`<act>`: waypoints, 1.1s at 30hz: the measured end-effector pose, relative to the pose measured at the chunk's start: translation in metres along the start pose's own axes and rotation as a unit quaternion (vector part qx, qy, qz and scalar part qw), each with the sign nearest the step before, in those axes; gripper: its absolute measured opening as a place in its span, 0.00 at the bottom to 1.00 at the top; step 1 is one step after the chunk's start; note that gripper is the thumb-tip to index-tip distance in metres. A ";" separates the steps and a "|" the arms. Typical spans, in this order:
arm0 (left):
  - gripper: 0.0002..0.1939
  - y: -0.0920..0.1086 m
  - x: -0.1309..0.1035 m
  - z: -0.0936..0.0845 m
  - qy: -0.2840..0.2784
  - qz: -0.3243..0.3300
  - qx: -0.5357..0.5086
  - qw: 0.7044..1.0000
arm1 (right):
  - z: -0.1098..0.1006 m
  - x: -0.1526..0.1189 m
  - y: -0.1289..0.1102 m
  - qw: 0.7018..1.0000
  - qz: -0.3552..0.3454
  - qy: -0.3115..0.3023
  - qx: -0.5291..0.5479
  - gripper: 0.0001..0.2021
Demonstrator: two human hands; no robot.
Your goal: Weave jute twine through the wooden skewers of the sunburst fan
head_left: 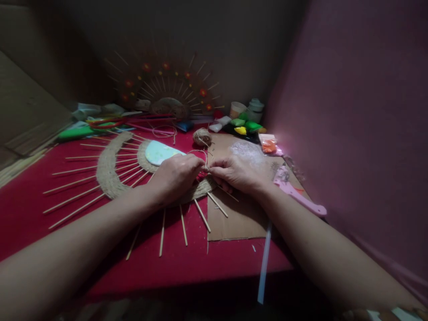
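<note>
A half-round craft of thin wooden sticks lies on the red cloth, with a twine-wrapped outer band [109,171] and a twine-covered inner piece topped by a pale blue half disc [162,153]. My left hand [177,176] reaches over the craft, its fingers pinched on twine near the right end of the band. Close beside it, my right hand [232,173] pinches the same twine, fingertips almost touching the left ones. A strand runs from there toward the twine ball [202,137]. My hands cover part of the band and several sticks.
Under the right side lies a cardboard sheet [240,223]. A pink glue gun [301,198] rests on it, with a clear glue stick [265,263] hanging past the table edge. Coloured clay packets [240,129], a cup [237,109] and a flowered stick fan [167,84] stand behind.
</note>
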State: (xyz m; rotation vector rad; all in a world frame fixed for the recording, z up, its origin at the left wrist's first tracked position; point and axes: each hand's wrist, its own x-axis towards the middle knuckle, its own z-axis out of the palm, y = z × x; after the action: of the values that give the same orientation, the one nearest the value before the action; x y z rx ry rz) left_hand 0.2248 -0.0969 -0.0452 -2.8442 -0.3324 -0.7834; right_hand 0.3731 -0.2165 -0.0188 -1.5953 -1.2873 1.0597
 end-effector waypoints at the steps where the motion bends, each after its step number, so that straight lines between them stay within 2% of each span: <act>1: 0.12 0.000 -0.001 0.000 -0.002 0.014 0.021 1.000 | 0.000 0.000 0.001 1.000 -0.007 -0.003 -0.008 0.13; 7: 0.08 0.006 0.002 -0.011 -0.032 0.080 0.090 0.992 | 0.000 0.001 0.003 0.999 -0.020 -0.005 -0.036 0.12; 10: 0.09 0.010 0.004 -0.013 -0.020 0.103 0.099 0.990 | 0.001 0.000 0.000 0.999 -0.009 0.002 -0.043 0.12; 12: 0.09 0.012 0.004 -0.012 -0.001 0.090 0.088 0.992 | 0.002 0.000 0.000 0.999 -0.002 0.005 -0.046 0.11; 16: 0.10 0.017 0.006 -0.010 0.000 -0.003 -0.013 1.000 | 0.002 0.000 0.000 1.000 0.011 0.014 -0.025 0.10; 19: 0.10 0.010 0.009 -0.014 0.005 -0.089 -0.089 0.992 | 0.002 -0.001 -0.002 0.999 0.024 0.019 -0.011 0.10; 23: 0.09 -0.011 0.010 -0.027 0.049 -0.230 -0.144 0.961 | 0.002 -0.003 -0.005 0.999 0.038 0.022 -0.006 0.11; 26: 0.08 -0.019 0.010 -0.038 0.066 -0.270 -0.213 0.937 | 0.002 -0.003 -0.005 0.999 0.040 0.019 0.005 0.07; 28: 0.08 -0.017 0.010 -0.042 0.056 -0.273 -0.251 0.927 | 0.002 -0.002 -0.004 0.999 0.039 0.017 0.017 0.06; 30: 0.10 -0.012 0.009 -0.043 0.024 -0.252 -0.271 0.928 | 0.002 -0.001 -0.003 0.999 0.037 0.015 0.027 0.07; 33: 0.13 -0.003 0.007 -0.037 -0.021 -0.158 -0.255 0.954 | 0.002 0.000 -0.001 0.999 0.037 0.011 0.032 0.07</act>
State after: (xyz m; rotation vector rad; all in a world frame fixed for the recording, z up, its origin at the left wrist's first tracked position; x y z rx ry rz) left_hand 0.2119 -0.1010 -0.0100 -3.3420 -0.6970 -0.9923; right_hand 0.3710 -0.2163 -0.0178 -1.6127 -1.1770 1.1140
